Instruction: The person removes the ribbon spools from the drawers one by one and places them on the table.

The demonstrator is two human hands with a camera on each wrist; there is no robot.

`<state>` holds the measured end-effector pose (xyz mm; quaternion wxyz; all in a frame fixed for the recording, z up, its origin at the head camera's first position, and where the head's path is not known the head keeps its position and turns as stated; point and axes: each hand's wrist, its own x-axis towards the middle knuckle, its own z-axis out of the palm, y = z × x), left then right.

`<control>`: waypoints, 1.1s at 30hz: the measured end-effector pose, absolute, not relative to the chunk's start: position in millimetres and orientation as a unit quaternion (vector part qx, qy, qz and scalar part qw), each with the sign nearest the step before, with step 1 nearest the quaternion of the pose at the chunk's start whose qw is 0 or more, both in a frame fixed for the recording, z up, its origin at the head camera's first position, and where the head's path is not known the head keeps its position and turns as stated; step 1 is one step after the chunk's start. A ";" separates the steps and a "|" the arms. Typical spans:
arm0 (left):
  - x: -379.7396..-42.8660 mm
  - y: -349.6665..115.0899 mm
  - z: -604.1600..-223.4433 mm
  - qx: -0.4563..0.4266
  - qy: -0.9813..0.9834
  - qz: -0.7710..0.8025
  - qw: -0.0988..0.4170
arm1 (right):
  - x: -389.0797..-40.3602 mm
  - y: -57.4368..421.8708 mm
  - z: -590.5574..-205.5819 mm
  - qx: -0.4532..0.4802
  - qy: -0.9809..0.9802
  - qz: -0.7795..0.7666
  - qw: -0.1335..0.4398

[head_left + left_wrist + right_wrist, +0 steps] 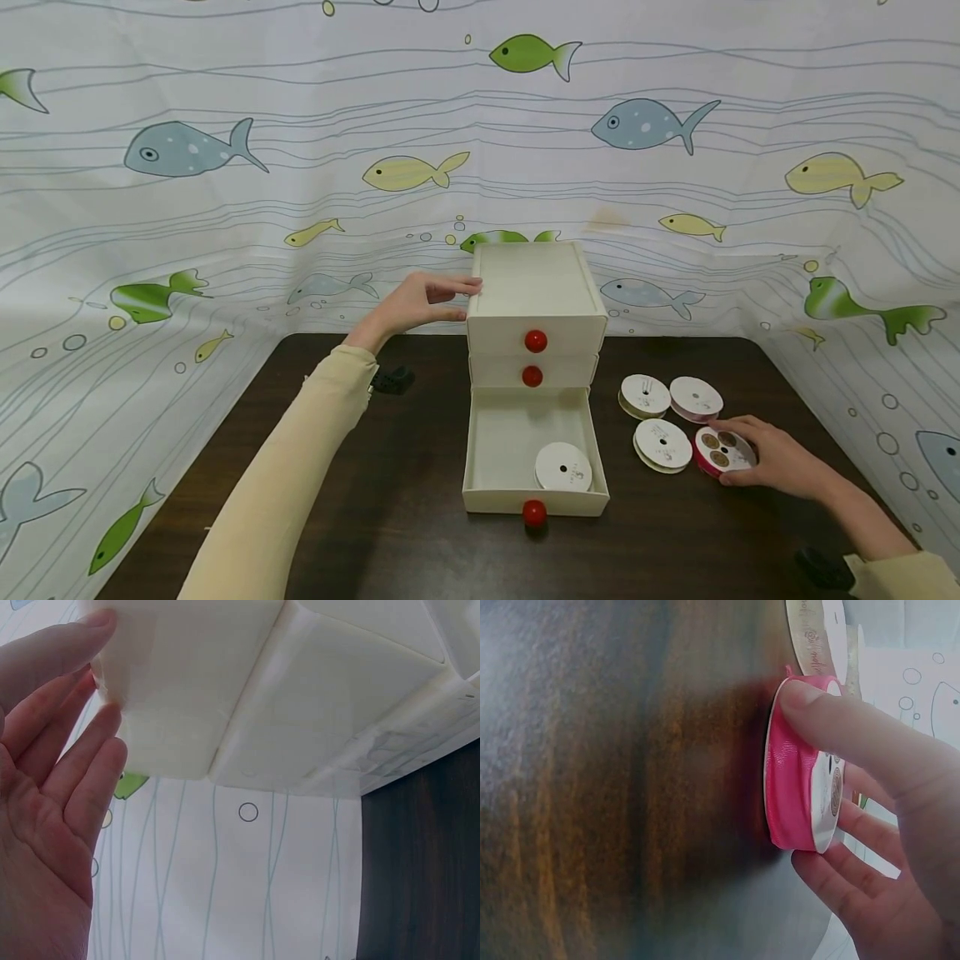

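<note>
A cream drawer cabinet [536,279] with red knobs stands at the middle of the table, its bottom drawer [498,442] pulled out. One white ribbon spool [562,467] lies in that drawer. My left hand [431,302] rests its fairly straight fingers against the cabinet's upper left side; the left wrist view shows the fingertips [112,716] touching the wall. At the right, my right hand [776,458] grips a pink ribbon spool [791,772] by its rim, thumb on one edge and fingers on the other. Brown round stickers show on its white face.
Beside the pink spool lie three more ribbon spools: a front one [663,444], a back left one [643,395] and a back right one [696,397]. Behind the dark wooden table [405,533] hangs a white cloth [420,75] printed with fish.
</note>
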<state>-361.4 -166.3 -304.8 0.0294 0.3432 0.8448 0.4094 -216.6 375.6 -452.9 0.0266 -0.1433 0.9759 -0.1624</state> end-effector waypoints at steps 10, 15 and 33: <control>-361.0 -165.9 -305.0 0.338 0.847 0.410 0.029 | -209.3 374.1 -434.6 -0.141 0.978 -0.156 0.010; -361.8 -165.9 -304.9 0.342 0.844 0.413 0.026 | -207.6 373.3 -419.7 -0.176 0.975 -0.133 -0.037; -362.4 -167.0 -305.1 0.343 0.838 0.423 0.035 | -215.2 311.3 -357.1 -0.268 0.957 -0.102 -0.045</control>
